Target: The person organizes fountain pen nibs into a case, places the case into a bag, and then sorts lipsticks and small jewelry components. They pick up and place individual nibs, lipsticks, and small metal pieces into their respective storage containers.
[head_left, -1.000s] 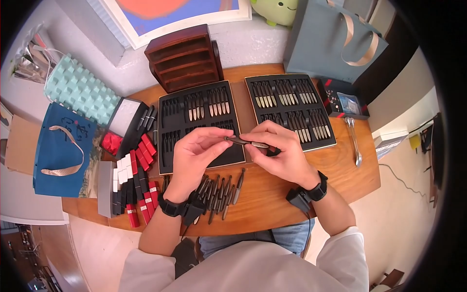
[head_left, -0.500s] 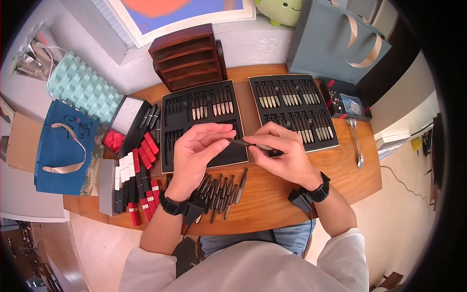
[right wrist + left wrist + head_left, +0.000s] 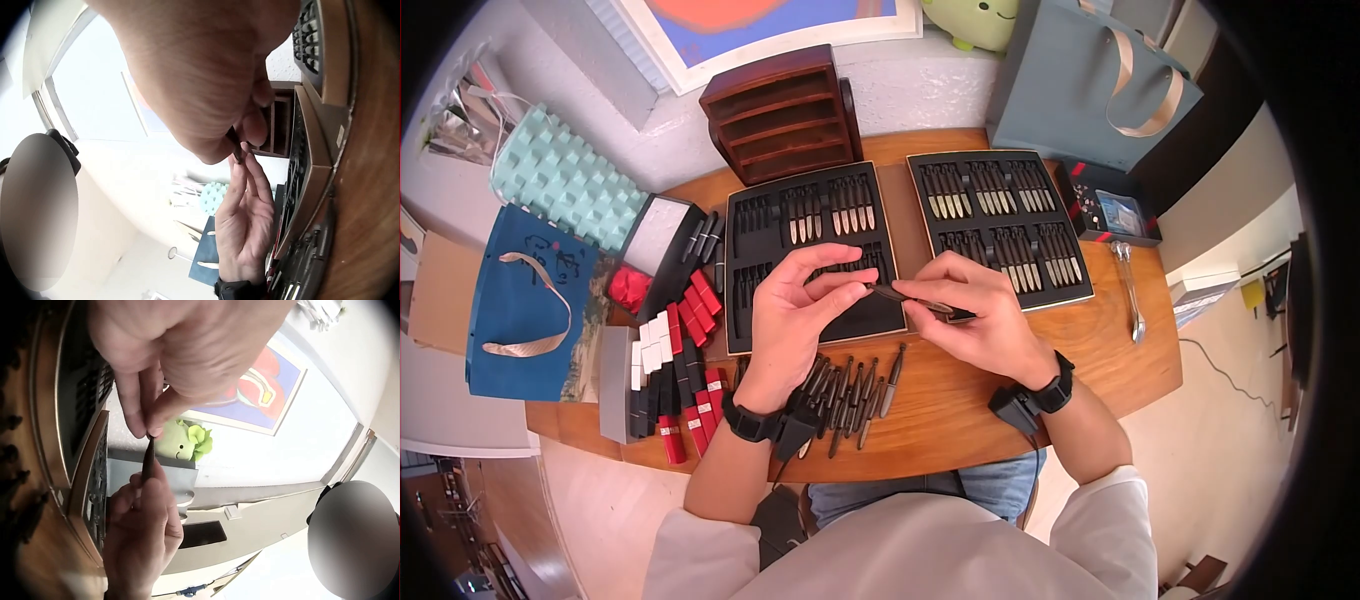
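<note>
Between the two hands, over the front edge of the left black tray (image 3: 840, 325), is a slim dark pen-like stick (image 3: 887, 292) with tapering ends. My left hand (image 3: 795, 310) pinches its left end between thumb and fingertip, the other fingers spread. My right hand (image 3: 975, 305) grips the stick's body between thumb and fingers. In the left wrist view the stick (image 3: 149, 461) spans the short gap between both hands' fingertips. Similar sticks (image 3: 855, 405) lie loose on the table near my left wrist. The left tray holds sticks in rows, with some slots bare.
A second black tray (image 3: 1028, 225) of sticks lies at the right. Red, white and black small boxes (image 3: 690, 385) crowd the left. A wooden rack (image 3: 775, 115) stands behind, a grey bag (image 3: 1065, 90) back right, a blue bag (image 3: 525, 320) left, metal tongs (image 3: 1128, 295) far right.
My left hand's upper fingers have lifted and spread apart, while thumb and fingertip stay at the stick's end. The right hand has shifted only slightly on the stick.
</note>
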A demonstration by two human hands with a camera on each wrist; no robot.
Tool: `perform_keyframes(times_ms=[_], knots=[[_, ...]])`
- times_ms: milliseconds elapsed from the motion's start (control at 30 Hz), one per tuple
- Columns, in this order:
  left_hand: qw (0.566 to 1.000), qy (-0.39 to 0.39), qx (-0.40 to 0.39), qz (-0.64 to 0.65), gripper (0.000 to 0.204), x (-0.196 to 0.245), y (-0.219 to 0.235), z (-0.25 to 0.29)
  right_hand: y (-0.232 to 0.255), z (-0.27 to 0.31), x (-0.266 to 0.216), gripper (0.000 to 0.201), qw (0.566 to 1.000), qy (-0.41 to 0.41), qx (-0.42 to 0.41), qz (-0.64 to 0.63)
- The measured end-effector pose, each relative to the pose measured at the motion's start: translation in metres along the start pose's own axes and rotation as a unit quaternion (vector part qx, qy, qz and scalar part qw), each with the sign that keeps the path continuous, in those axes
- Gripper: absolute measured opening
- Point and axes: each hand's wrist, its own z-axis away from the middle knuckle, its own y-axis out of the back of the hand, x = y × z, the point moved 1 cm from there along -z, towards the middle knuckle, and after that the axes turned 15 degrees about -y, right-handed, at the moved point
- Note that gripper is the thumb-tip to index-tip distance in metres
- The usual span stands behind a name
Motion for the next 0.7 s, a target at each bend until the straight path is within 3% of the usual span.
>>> perform_keyframes(times_ms=[200,467,600,700], knots=[[1.0,0.0,0.016,0.011,0.039,-0.0069,0.005,0.0025,-0.0008,-0.0003,0.0012,0.031,1.0,0.005,-0.002,0.012],[0.999,0.002,-0.02,0.026,0.038,-0.0037,0.001,0.001,-0.0001,-0.0012,0.0017,0.03,0.999,0.031,-0.004,0.011],[0.998,0.0,-0.054,0.03,0.032,-0.0027,0.0013,-0.0004,-0.0023,-0.0007,0.0023,0.03,1.0,0.004,-0.018,0.013],[0.998,0.024,-0.038,0.034,0.027,-0.0036,0.0034,-0.0011,-0.0083,-0.0022,0.001,0.028,0.999,-0.011,-0.025,0.022]])
